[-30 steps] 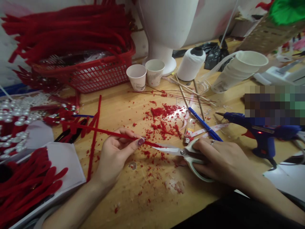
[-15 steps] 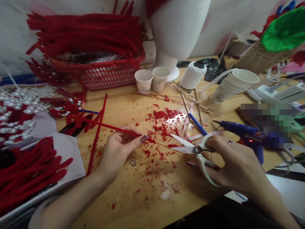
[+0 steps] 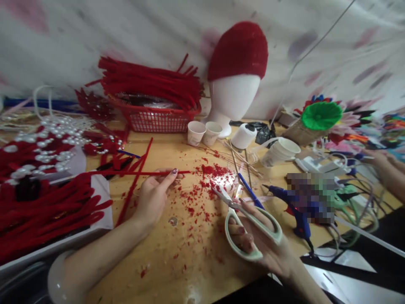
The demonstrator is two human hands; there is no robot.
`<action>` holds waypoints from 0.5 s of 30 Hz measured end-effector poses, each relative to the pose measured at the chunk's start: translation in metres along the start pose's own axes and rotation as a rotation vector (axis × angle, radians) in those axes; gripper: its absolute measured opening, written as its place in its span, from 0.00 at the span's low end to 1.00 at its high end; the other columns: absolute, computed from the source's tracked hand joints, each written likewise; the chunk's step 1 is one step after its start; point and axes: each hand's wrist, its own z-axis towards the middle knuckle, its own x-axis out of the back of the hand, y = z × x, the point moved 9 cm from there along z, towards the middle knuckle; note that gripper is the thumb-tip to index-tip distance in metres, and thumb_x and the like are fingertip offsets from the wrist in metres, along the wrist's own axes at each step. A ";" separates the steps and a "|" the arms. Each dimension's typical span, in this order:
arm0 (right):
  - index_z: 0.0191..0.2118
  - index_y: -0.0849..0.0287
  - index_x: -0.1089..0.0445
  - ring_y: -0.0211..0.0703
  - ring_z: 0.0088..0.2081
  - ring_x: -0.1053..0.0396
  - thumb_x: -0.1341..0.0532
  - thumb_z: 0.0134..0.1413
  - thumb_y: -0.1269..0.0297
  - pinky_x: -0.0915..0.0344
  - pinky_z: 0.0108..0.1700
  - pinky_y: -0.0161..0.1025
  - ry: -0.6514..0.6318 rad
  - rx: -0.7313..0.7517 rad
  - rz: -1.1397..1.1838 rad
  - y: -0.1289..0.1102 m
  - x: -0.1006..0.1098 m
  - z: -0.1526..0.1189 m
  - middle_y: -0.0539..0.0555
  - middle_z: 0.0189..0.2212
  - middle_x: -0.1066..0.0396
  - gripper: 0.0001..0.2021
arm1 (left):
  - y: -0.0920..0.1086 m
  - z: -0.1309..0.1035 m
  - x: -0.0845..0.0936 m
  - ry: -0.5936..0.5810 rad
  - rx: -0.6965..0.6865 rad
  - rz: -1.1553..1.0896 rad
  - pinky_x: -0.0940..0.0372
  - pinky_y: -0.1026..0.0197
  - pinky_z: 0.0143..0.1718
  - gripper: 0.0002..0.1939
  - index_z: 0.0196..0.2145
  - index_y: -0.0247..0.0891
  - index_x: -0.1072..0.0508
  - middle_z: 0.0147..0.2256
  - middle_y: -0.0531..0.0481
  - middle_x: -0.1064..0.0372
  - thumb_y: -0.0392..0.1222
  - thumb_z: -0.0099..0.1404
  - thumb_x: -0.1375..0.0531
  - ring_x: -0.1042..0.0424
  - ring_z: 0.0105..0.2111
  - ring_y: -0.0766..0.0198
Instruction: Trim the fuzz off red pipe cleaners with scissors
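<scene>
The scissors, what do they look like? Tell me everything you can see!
The scissors have metal-looking blades joined at a round pivot and pale greenish handle loops that look plastic. The blades look slightly parted and point forward-left, toward scattered red fluff. The right hand holds them, palm up, with fingers through a loop. Whether the tips touch anything is hard to tell.
</scene>
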 end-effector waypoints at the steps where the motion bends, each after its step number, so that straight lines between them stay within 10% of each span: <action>1: 0.30 0.57 0.42 0.31 0.18 0.60 0.66 0.62 0.45 0.53 0.17 0.29 -0.017 -0.017 0.071 0.004 -0.003 0.001 0.45 0.20 0.54 0.25 | 0.000 0.001 0.001 0.005 -0.004 -0.004 0.35 0.63 0.39 0.11 0.28 0.33 0.25 0.27 0.52 0.25 0.39 0.46 0.31 0.27 0.30 0.67; 6: 0.27 0.54 0.49 0.29 0.16 0.68 0.66 0.56 0.36 0.65 0.12 0.27 -0.128 0.052 0.274 -0.001 -0.015 0.005 0.41 0.19 0.61 0.27 | 0.000 0.002 0.002 -0.037 -0.031 0.088 0.36 0.60 0.44 0.14 0.32 0.33 0.24 0.31 0.48 0.23 0.41 0.48 0.31 0.26 0.35 0.64; 11: 0.30 0.56 0.44 0.31 0.17 0.55 0.56 0.53 0.38 0.52 0.13 0.29 -0.081 0.113 0.058 -0.010 -0.012 0.005 0.46 0.21 0.51 0.24 | -0.002 0.003 0.001 -0.070 -0.048 0.095 0.36 0.58 0.45 0.13 0.31 0.33 0.25 0.33 0.48 0.24 0.41 0.47 0.31 0.26 0.36 0.63; 15: 0.34 0.55 0.40 0.38 0.24 0.40 0.43 0.53 0.47 0.38 0.25 0.35 0.301 0.441 -0.504 -0.049 0.018 -0.025 0.50 0.26 0.39 0.16 | -0.002 0.000 -0.009 -0.176 -0.067 0.227 0.36 0.59 0.45 0.10 0.29 0.34 0.25 0.32 0.49 0.25 0.41 0.50 0.33 0.28 0.36 0.63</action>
